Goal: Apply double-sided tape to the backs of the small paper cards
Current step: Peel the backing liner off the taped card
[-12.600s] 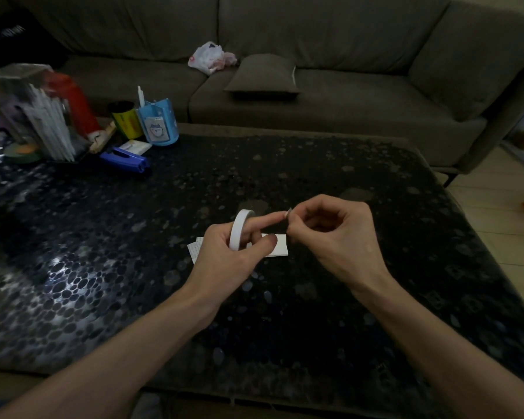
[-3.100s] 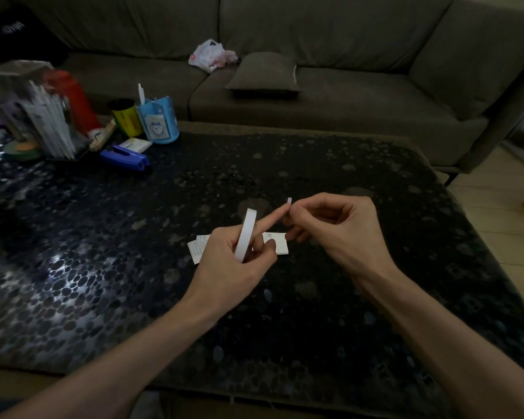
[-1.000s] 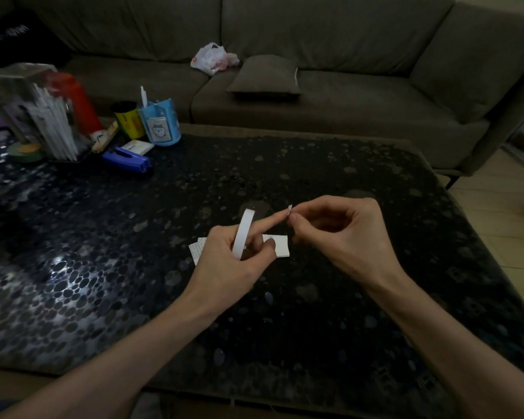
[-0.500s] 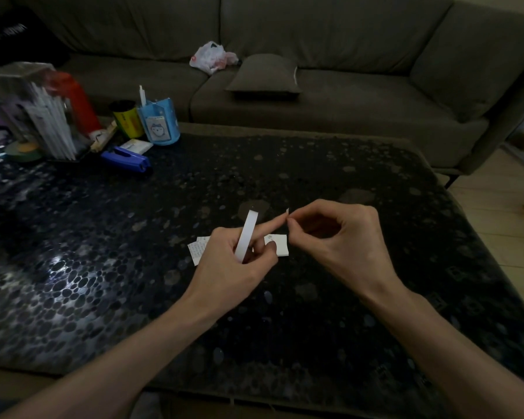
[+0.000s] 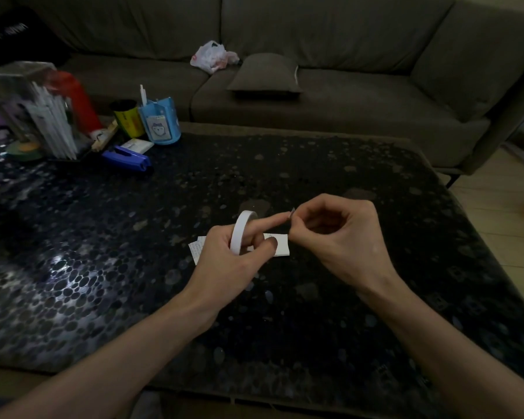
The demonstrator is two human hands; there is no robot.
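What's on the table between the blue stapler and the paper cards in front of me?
Nothing. The head view shows only bare, dark pebbled table between the blue stapler and the paper cards.

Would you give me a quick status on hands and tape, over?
Left hand grips tape roll, index finger out. Right hand pinches small tape piece at that fingertip. Paper cards flat on table beneath hands.

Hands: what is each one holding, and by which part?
The left hand holds the tape roll, its forefinger through the ring, thumb beside it. The right hand pinches a small tape piece at the left fingertip.
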